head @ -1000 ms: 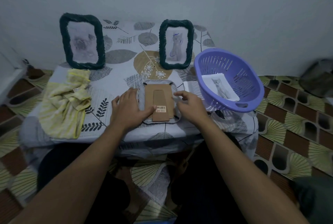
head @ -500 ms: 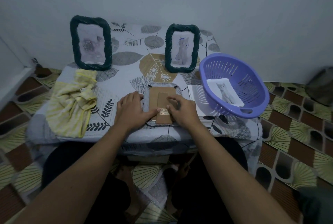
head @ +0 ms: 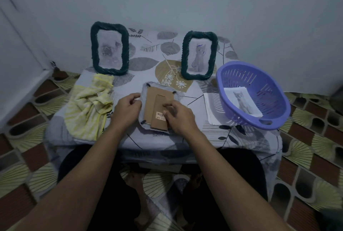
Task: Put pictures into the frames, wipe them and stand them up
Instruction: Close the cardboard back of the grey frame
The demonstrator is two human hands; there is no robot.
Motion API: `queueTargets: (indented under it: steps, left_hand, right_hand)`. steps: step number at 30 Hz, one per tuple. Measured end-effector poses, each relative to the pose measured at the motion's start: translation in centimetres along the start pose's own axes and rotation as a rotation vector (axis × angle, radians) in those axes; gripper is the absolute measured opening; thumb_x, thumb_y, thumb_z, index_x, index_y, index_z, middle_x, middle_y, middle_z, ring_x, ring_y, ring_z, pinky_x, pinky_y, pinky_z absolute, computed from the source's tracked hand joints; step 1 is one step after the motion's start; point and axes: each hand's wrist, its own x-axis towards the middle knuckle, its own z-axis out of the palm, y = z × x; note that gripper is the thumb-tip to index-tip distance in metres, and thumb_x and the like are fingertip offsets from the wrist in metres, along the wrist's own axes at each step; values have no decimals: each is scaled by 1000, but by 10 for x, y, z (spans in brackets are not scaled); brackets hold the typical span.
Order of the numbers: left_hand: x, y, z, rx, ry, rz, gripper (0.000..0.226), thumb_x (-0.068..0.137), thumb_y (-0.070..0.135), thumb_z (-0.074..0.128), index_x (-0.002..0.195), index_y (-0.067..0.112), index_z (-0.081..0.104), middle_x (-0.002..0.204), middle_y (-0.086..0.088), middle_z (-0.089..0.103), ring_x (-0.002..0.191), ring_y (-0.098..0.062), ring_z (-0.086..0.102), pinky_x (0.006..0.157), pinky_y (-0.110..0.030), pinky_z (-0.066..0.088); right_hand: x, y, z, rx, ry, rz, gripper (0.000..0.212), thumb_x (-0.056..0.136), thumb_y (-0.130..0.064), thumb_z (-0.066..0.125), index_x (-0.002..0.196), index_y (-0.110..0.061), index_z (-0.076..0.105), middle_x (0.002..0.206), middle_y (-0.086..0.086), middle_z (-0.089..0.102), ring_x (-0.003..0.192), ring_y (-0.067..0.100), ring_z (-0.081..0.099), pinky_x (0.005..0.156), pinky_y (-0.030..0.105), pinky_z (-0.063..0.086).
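A picture frame [head: 159,104] lies face down near the table's front edge, its brown cardboard back and stand flap up. My left hand [head: 128,111] holds the frame's left edge with curled fingers. My right hand [head: 179,114] rests on the right side of the back, fingertips pinching at the stand flap. Two dark green frames stand at the back with pictures in them: the left frame [head: 109,50] and the right frame [head: 199,55]. A yellow cloth [head: 89,106] lies crumpled at the left.
A purple basket [head: 259,117] at the right holds a cat picture [head: 241,100]. Loose sheets of paper [head: 211,108] lie beside the basket. The low table [head: 185,138] has a leaf-patterned cover. A wall stands close behind it.
My left hand has slid from the cardboard back to the frame's left edge. My right hand has moved further onto the back, over the stand flap. The camera has tilted up.
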Motion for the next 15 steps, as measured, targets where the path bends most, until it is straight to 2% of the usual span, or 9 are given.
queueTargets:
  steps: [2, 4, 7, 10, 13, 15]
  left_hand:
    - [-1, 7, -7, -99, 52, 46, 33, 88, 17, 50, 114, 26, 70, 85, -1, 69, 76, -20, 62, 69, -30, 51]
    - [-1, 14, -14, -146, 122, 61, 30, 91, 14, 55, 117, 23, 68, 77, 3, 64, 68, -14, 54, 59, -24, 44]
    - [1, 21, -20, -201, 181, 82, 29, 84, 22, 61, 110, 22, 74, 76, 8, 66, 68, -11, 56, 64, -28, 48]
    - [-3, 30, -16, -234, 173, 123, 24, 89, 13, 64, 110, 18, 74, 81, 5, 69, 72, -9, 61, 68, -26, 51]
    - [-7, 41, -7, -267, 123, 185, 23, 95, 13, 62, 115, 18, 73, 97, 7, 73, 87, 2, 66, 78, -16, 53]
    - [-8, 46, 1, -279, 49, 219, 25, 98, 15, 58, 116, 22, 72, 110, 8, 71, 102, 2, 64, 87, -17, 49]
  right_hand:
    - [1, -10, 0, 62, -15, -23, 27, 97, -33, 60, 124, -30, 63, 131, -1, 65, 119, 26, 58, 98, 38, 45]
    - [1, -19, 0, 117, -51, -42, 29, 98, -31, 60, 127, -29, 62, 134, 0, 63, 121, 25, 57, 99, 39, 47]
    - [3, -26, 0, 188, -103, -51, 32, 99, -27, 59, 131, -26, 61, 139, -1, 60, 127, 22, 53, 105, 39, 43]
    - [4, -24, -6, 383, -143, 12, 28, 101, -19, 53, 128, -19, 65, 133, 1, 62, 122, 20, 56, 100, 34, 44]
    - [4, -19, -17, 615, -172, 121, 25, 104, -15, 46, 118, -20, 65, 125, 0, 62, 114, 23, 59, 90, 33, 48]
    - [5, -17, -25, 716, -168, 175, 24, 106, -16, 41, 117, -21, 62, 125, -2, 62, 108, 26, 60, 87, 35, 49]
